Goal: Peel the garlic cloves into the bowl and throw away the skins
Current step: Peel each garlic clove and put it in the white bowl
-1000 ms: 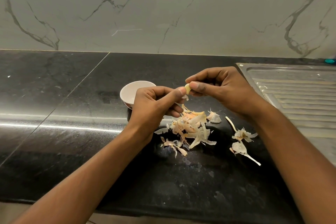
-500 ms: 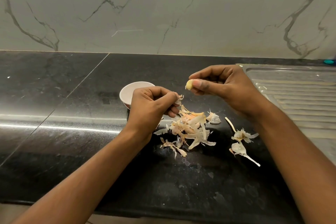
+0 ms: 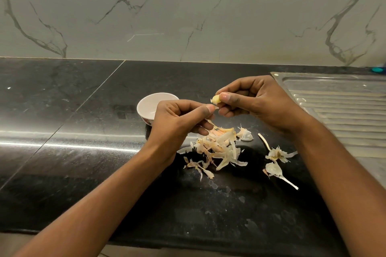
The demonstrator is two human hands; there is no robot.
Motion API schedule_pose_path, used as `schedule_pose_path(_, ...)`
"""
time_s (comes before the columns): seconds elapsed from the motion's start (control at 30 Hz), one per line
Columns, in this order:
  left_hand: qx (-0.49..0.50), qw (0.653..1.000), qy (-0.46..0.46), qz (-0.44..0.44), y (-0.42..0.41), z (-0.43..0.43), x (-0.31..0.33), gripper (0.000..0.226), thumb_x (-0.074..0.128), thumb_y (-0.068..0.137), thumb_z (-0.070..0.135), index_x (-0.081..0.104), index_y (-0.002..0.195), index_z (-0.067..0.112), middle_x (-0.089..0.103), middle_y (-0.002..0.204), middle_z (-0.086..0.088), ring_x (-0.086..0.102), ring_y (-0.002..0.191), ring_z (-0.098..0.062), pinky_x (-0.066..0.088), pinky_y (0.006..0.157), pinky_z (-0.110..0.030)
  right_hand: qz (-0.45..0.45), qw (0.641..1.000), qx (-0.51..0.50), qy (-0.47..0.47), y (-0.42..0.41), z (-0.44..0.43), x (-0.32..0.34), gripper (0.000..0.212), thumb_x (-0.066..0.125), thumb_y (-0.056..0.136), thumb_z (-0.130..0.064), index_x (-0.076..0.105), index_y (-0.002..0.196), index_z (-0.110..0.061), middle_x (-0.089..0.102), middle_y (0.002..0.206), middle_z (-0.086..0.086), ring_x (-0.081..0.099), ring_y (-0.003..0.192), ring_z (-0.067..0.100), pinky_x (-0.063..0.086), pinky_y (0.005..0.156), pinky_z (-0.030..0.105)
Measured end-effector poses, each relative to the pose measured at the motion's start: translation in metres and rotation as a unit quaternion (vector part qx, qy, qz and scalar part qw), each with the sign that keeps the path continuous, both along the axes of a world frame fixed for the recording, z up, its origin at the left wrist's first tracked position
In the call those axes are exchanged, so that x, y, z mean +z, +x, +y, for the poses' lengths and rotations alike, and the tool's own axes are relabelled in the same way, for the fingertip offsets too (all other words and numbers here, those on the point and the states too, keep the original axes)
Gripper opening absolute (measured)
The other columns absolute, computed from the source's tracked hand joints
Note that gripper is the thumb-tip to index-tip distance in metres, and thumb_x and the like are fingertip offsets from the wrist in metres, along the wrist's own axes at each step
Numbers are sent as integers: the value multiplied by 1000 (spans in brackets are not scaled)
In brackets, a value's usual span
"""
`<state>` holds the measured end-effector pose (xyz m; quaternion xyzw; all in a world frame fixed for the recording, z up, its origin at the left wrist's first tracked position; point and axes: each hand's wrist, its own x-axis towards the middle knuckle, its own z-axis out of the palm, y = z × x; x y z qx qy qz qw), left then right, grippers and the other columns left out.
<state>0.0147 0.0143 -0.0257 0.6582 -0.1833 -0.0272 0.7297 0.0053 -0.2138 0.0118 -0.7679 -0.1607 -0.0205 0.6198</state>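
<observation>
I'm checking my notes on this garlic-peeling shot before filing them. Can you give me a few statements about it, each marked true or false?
1. The right hand pinches a garlic clove. True.
2. The garlic clove lies in the white bowl. False: it is held in the air, to the right of the bowl.
3. Loose garlic skins lie on the dark countertop. True.
4. The white bowl stands right of the garlic skins, against the steel drainboard. False: it stands left of them, partly behind the left hand.
5. The steel drainboard lies at the right of the countertop. True.
</observation>
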Motion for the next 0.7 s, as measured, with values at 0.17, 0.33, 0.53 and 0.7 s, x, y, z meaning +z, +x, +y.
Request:
schedule_pose_path(0.17, -12, 1000, -13, 26, 0, 0, 1, 19, 76, 93, 13, 79, 96, -5, 77, 90, -25, 74, 73, -33, 62, 66, -33, -4, 1000, 2, -21, -1, 3, 0, 23, 75, 94, -12, 76, 116, -3, 82, 99, 16, 81, 88, 27, 67, 81, 35)
schedule_pose_path(0.33, -8, 1000, 1, 23, -1, 1, 0, 14, 76, 93, 9, 78, 98, -5, 77, 87, -24, 75, 73, -31, 64, 68, -32, -25, 999, -1, -31, -2, 5, -1, 23, 81, 89, -9, 75, 110, 0, 81, 97, 16, 81, 88, 32, 68, 83, 42)
schedule_pose_path(0.53, 21, 1000, 14, 11, 0, 2, -1, 11, 72, 94, -1, 77, 84, -3, 74, 76, -23, 71, 63, -29, 61, 60, -31, -52, 997, 5, -63, -1, 9, -4, 20, 81, 90, -7, 76, 108, 1, 81, 95, 14, 81, 86, 32, 68, 81, 41)
schedule_pose_path(0.7, 23, 1000, -1, 20, 0, 2, -1, 13, 69, 95, -4, 75, 84, -7, 71, 72, -21, 67, 59, -25, 56, 56, -27, -51, 997, 20, -56, -2, 11, -5, 20, 79, 91, -7, 76, 109, 1, 81, 97, 15, 81, 88, 33, 68, 83, 44)
